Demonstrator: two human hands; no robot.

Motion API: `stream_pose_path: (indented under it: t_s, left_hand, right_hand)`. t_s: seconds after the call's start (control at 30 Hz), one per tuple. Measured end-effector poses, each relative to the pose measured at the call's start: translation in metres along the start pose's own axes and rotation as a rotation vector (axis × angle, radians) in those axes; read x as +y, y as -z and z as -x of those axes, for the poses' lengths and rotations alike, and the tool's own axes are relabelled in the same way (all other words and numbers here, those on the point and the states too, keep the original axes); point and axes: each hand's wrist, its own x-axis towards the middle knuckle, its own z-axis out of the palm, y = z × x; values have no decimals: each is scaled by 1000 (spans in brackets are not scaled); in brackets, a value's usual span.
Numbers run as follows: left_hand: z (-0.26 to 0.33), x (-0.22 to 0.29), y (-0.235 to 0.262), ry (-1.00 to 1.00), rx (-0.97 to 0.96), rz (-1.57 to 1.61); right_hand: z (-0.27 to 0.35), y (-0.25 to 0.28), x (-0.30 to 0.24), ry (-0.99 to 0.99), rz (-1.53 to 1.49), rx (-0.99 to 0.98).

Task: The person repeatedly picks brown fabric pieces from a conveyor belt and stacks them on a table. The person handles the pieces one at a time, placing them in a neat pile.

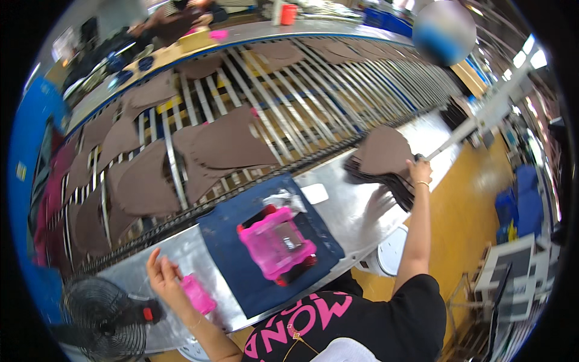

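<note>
My left hand [164, 279] is raised over the near left of the metal table, fingers apart and empty. Beside it lies a small bright pink block [198, 294]. To the far right, my right arm is stretched out, and my right hand [421, 171] grips the edge of the top brown fabric piece [386, 151] on a fanned stack. The exact finger hold is small and partly hidden. Between my hands, a pink frame-like fixture [277, 243] with dark red parts rests on a dark blue mat [232, 274]. A crumpled whitish scrap [284, 201] sits at its far side.
Beyond the metal table [356, 223] runs a slatted roller conveyor [301, 114] carrying several brown pieces [232, 139]. A black fan [105, 326] stands at lower left. A pale arm [488, 111] reaches in at right. A white bucket [392, 250] is below the table edge.
</note>
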Motion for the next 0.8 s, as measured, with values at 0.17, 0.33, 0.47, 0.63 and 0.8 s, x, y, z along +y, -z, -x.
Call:
stream_pose_path:
  t_s: [0.17, 0.33, 0.47, 0.63, 0.8]
  left_hand:
    - [12, 0, -13, 23, 45, 48]
    - [14, 14, -32, -13, -37, -3]
    - [16, 25, -41, -55, -46, -54]
    - [19, 25, -45, -37, -46, -90]
    - [25, 36, -50, -9, -73, -73]
  right_hand:
    - [1, -30, 36, 5, -157, -185]
    - [6, -6, 29, -149, -127, -219]
    - [10, 11, 14, -112, -19, -181]
    - [17, 6, 18, 122, 81, 59]
    - [5, 27, 25, 390, -122, -149]
